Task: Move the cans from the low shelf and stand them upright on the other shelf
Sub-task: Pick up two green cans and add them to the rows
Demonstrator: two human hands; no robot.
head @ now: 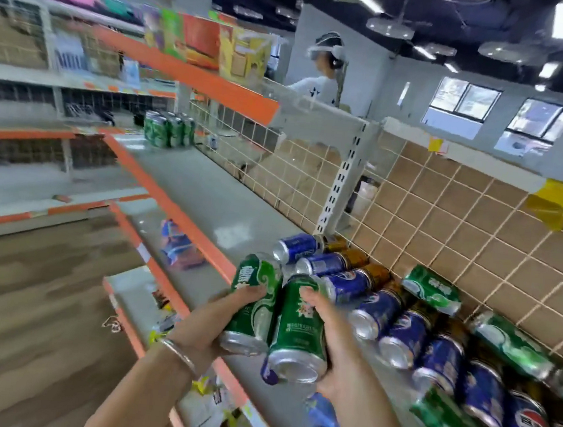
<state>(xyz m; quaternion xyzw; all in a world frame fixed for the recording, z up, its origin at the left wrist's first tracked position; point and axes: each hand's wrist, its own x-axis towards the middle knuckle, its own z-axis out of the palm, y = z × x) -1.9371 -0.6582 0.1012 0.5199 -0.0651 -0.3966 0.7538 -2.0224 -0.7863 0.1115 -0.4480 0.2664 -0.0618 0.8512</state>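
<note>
My left hand [218,321] grips a green can [254,300], and my right hand [333,342] grips a second green can [300,328]. Both cans are held side by side above the shelf's orange front edge [183,217]. To the right, several blue cans [399,331] and green cans [432,290] lie on their sides on the grey shelf [239,209], against the brown tiled back wall. Far down the same shelf a group of green cans [169,130] stands upright.
A wire-grid back panel [278,164] and a white slotted upright [343,181] line the shelf's rear. Lower shelves hold coloured packets [180,248]. Another person [320,79] stands behind the shelving. Wood floor lies at left.
</note>
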